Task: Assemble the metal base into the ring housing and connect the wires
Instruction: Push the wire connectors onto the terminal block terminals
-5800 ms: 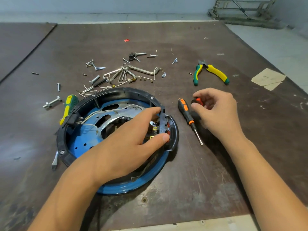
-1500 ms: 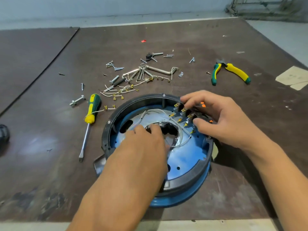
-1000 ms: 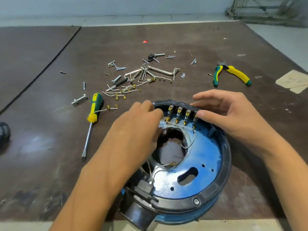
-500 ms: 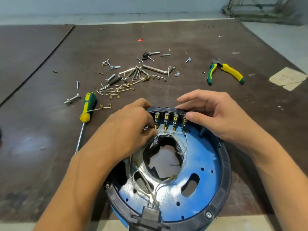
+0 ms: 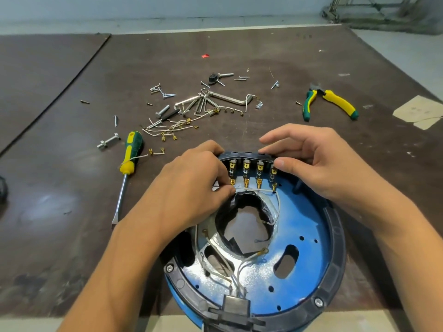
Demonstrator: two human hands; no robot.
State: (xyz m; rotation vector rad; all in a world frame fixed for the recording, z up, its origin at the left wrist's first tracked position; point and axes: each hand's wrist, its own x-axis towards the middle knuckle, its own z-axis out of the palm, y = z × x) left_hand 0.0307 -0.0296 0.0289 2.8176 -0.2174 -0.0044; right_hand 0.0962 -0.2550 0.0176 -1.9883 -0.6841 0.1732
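The black ring housing (image 5: 335, 238) lies near the table's front edge with the blue metal base (image 5: 304, 264) seated inside it. Several brass terminals (image 5: 253, 174) line the housing's far rim. White wires (image 5: 239, 269) run from a black connector block (image 5: 236, 305) at the near rim across the base. My left hand (image 5: 189, 188) pinches a thin white wire at the leftmost terminal. My right hand (image 5: 318, 161) grips the housing's far rim at the rightmost terminal, thumb inside and fingers over the top.
A green-yellow screwdriver (image 5: 127, 164) lies left of the housing. Loose screws, hex keys and spare wires (image 5: 191, 111) are scattered behind it. Green-yellow pliers (image 5: 330, 101) lie at the far right, and paper scraps (image 5: 424, 111) sit near the table's right edge.
The housing was turned round so the terminal row faces away from me. Over the last half second both hands stay at the terminals, the left fingers closing in on the wire.
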